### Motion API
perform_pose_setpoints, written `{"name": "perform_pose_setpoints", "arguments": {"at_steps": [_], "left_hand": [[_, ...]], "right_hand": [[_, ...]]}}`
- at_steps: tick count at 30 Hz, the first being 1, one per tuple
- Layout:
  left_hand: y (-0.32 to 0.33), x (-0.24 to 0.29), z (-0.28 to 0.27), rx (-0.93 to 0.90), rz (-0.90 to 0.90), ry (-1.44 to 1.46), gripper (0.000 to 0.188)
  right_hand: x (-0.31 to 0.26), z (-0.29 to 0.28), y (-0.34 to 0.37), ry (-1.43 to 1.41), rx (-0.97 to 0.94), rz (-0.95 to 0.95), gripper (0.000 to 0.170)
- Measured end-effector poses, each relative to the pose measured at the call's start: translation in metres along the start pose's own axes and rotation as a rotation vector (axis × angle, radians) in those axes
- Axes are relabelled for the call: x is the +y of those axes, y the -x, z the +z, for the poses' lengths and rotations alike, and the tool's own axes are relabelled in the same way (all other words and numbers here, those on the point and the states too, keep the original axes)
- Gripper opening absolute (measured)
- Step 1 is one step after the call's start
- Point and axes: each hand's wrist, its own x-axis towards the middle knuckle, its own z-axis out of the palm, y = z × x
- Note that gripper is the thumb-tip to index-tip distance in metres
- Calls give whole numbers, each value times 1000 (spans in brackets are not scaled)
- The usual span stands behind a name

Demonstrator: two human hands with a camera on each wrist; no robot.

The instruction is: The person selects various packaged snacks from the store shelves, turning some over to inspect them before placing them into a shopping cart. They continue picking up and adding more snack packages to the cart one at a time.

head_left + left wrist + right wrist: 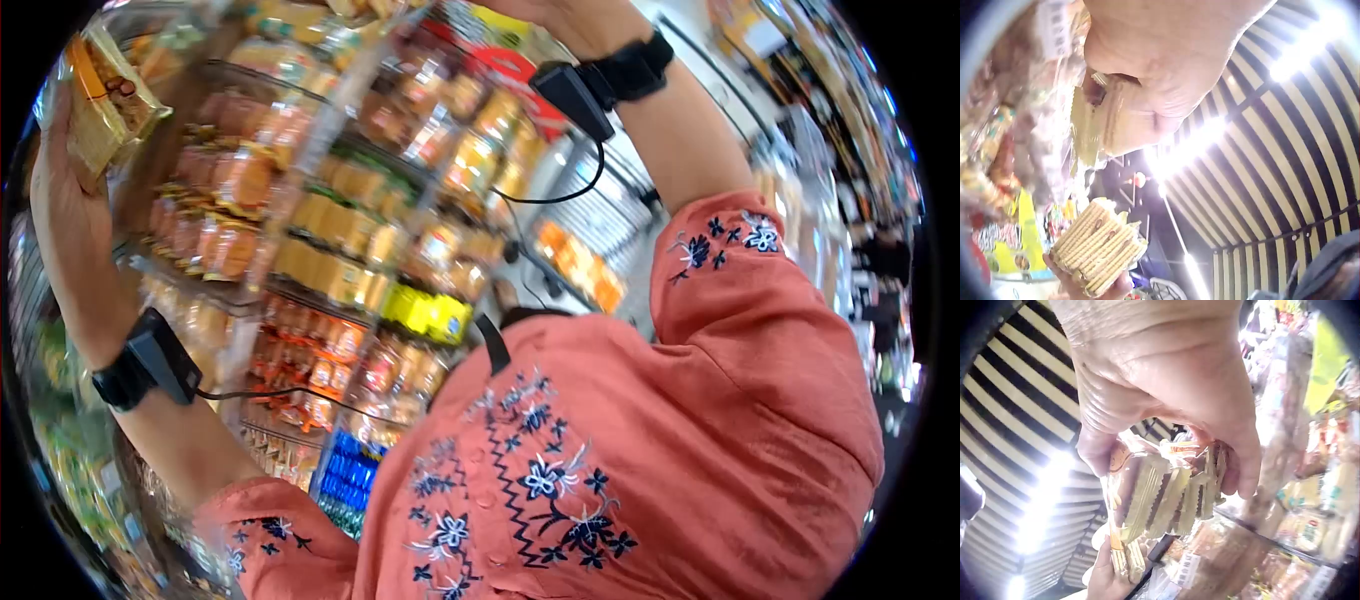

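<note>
In the head view my left hand, raised at the upper left, holds a clear and gold snack package with an orange label. The left wrist view shows my left hand gripping a wrapped package. Lower in that view, the other hand holds a pack of stacked wafers. In the right wrist view my right hand grips a pack of individually wrapped pieces between thumb and fingers. My right hand is mostly cut off at the head view's top edge.
Shelves of packaged snacks fill the space before me. A metal shopping cart with orange packages stands beyond my body. Cables run from both wrist cameras. Striped ceiling and bright lights show overhead.
</note>
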Motion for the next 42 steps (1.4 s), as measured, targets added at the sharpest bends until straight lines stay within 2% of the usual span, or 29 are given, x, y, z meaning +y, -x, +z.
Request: {"name": "perform_pose_setpoints", "arguments": {"at_steps": [3, 4, 6, 7, 8, 9, 10, 11, 13, 14, 15, 17, 18, 20, 25, 26, 29, 31, 32, 35, 38, 41, 42], "left_hand": [[71, -23, 104, -168, -141, 39, 50], [90, -32, 131, -266, -252, 5, 51], [127, -90, 184, -265, -348, -22, 50], [143, -112, 202, -390, -465, -41, 54], [168, -115, 233, -436, -502, -40, 54], [188, -148, 258, -492, -546, 28, 51], [209, -141, 281, -577, -655, 83, 46], [227, -178, 299, -643, -658, 92, 48], [258, -173, 337, -742, -802, 117, 58], [270, -221, 332, -784, -694, 21, 62], [285, -248, 350, -824, -575, -96, 66], [300, -259, 383, -970, -517, -265, 72], [309, -281, 395, -1066, -592, -169, 68], [337, -327, 411, -1054, -514, -324, 64], [367, -358, 449, -1064, -275, -570, 55], [370, -364, 455, -1066, -275, -622, 49], [380, -381, 473, -1067, -420, -730, 51], [383, -388, 480, -1131, -506, -803, 57], [385, -393, 482, -1161, -552, -841, 59], [408, -443, 474, -1131, -494, -868, 67], [421, -455, 470, -1091, -437, -896, 71], [424, -453, 481, -1325, -745, -980, 73], [424, -462, 481, -1366, -742, -975, 73]], "right_hand": [[12, -33, 119, -25, 212, 162, 32], [4, -45, 163, -151, 163, 314, 30], [29, -45, 237, 97, 456, 266, 56], [54, -61, 268, 87, 477, 365, 57], [63, -68, 305, -57, 550, 404, 49], [73, -65, 335, -65, 691, 443, 61], [91, -73, 368, -45, 742, 517, 61], [97, -68, 391, -69, 838, 556, 60], [116, -71, 437, -183, 922, 643, 64], [146, -62, 445, -233, 979, 701, 65], [157, -64, 464, -306, 1029, 743, 66], [182, -68, 494, -348, 1134, 789, 74], [199, -71, 505, -348, 1171, 834, 79], [227, -72, 518, -386, 1257, 887, 87], [227, -82, 518, -385, 1256, 852, 75], [230, -84, 521, -380, 1263, 842, 73], [247, -92, 536, -292, 1235, 924, 68], [227, -88, 522, -240, 1283, 993, 62], [237, -91, 530, -249, 1270, 999, 62], [255, -90, 535, -257, 1292, 1020, 62], [257, -94, 536, -264, 1308, 1058, 63], [253, -104, 542, -292, 1194, 1147, 67], [260, -104, 543, -285, 1203, 1135, 67]]}}
